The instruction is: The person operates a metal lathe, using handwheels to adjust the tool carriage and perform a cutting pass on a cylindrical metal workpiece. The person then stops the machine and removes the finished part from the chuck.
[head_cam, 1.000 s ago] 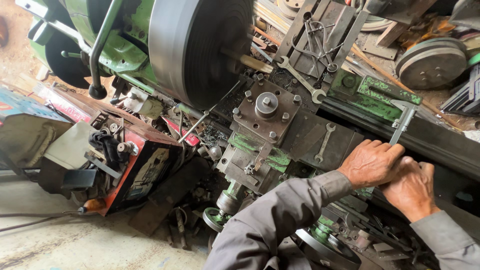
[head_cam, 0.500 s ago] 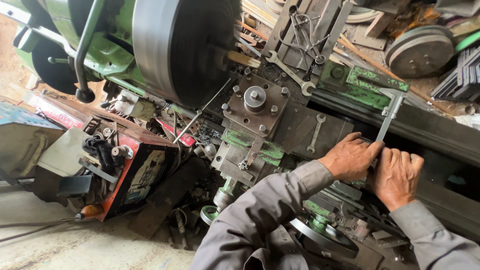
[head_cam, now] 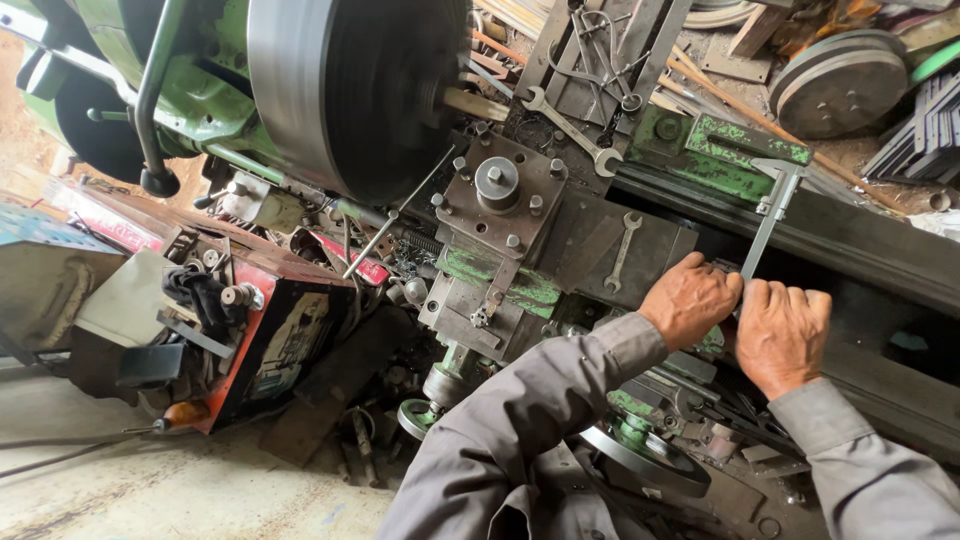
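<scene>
**A:** What have the hands got?

**B:** Both are closed on the lower end of a long flat steel bar [head_cam: 768, 222]. The left hand [head_cam: 690, 300] is clenched round it on one side, the right hand [head_cam: 782, 330] pressed against it on the other, knuckles nearly touching. Above the grip the bar runs up to a squared head beside a green-painted casting [head_cam: 740, 143].

**A:** And around the grip?

**B:** Just left of the left hand lies a small spanner [head_cam: 622, 250] on the dark carriage plate. Further left of that sits the tool post [head_cam: 497, 183], a square block with a round cap and bolts at the corners. Beyond it, well away from the hands, is the big dark chuck [head_cam: 350, 90]. Up from the grip, a larger open-ended spanner [head_cam: 568, 128] rests on the bed. Below the wrists there is a handwheel [head_cam: 640, 455].

**A:** How would you hold it well?

**B:** I'd judge a two-handed pull on a lever wants the hands low on the bar, as they are, the wrists straight (grey sleeves kept clear of the handwheel), and a steady pull rather than a jerk, so the head doesn't slip off.
</scene>
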